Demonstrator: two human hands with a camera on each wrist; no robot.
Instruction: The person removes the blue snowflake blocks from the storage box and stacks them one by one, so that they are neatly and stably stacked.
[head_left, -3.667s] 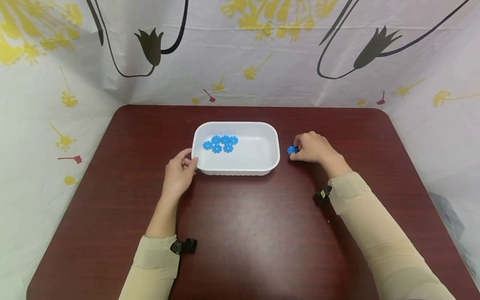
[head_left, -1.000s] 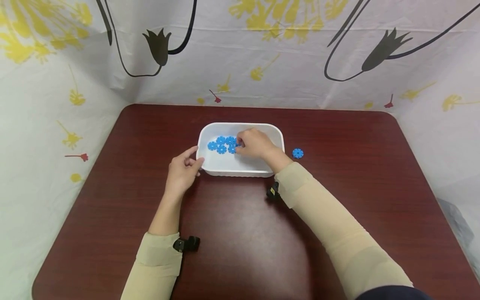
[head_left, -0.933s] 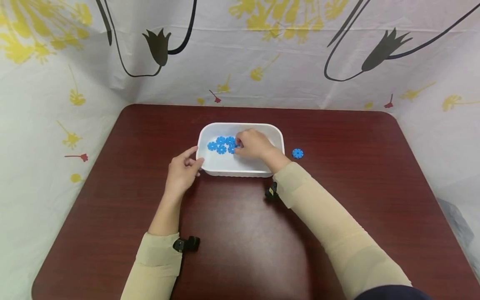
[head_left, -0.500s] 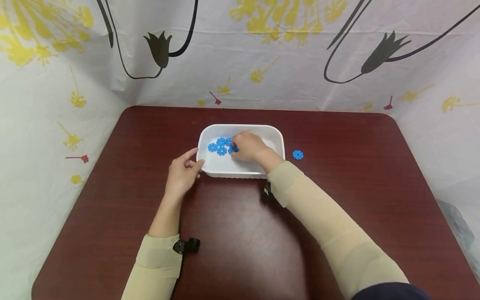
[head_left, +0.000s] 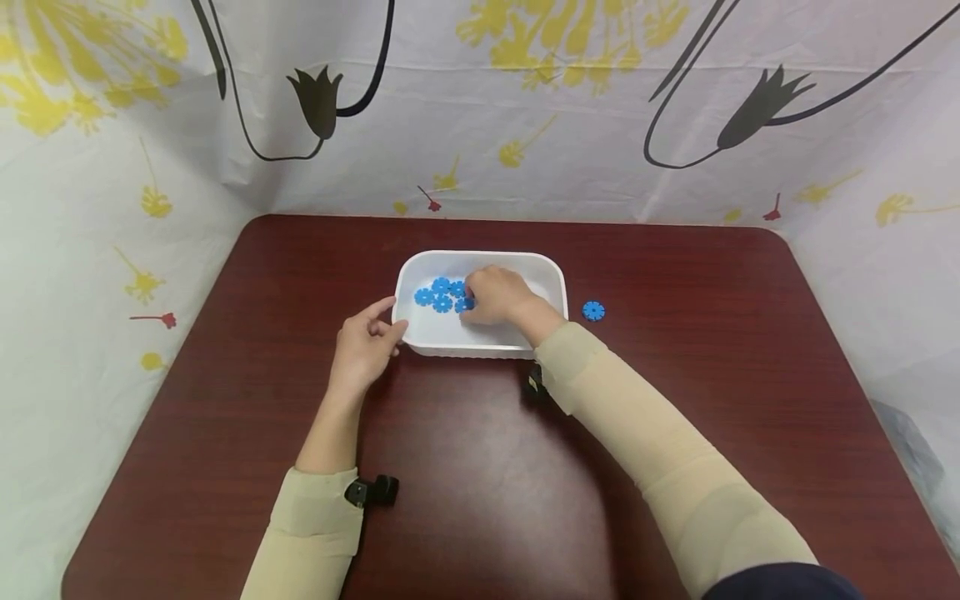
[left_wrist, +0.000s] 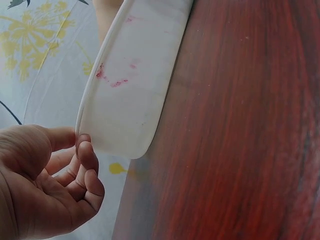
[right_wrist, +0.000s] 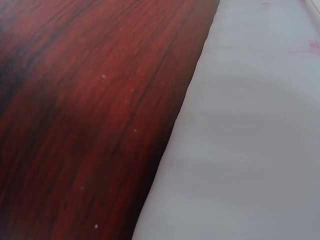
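Found a screened-off work corner [head_left: 480, 467]; could not determine whether within a home, office or lab. Noted a dark-red wood-grain table [head_left: 187, 400] with rounded corners. Observed creased white sheeting [head_left: 585, 183] with a yellow-and-grey floral print [head_left: 317, 104] behind the table and along both its sides. Recorded a black wrist camera [head_left: 384, 490] above the table.

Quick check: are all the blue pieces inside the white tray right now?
No, one blue piece lies on the table, just right of the white tray.
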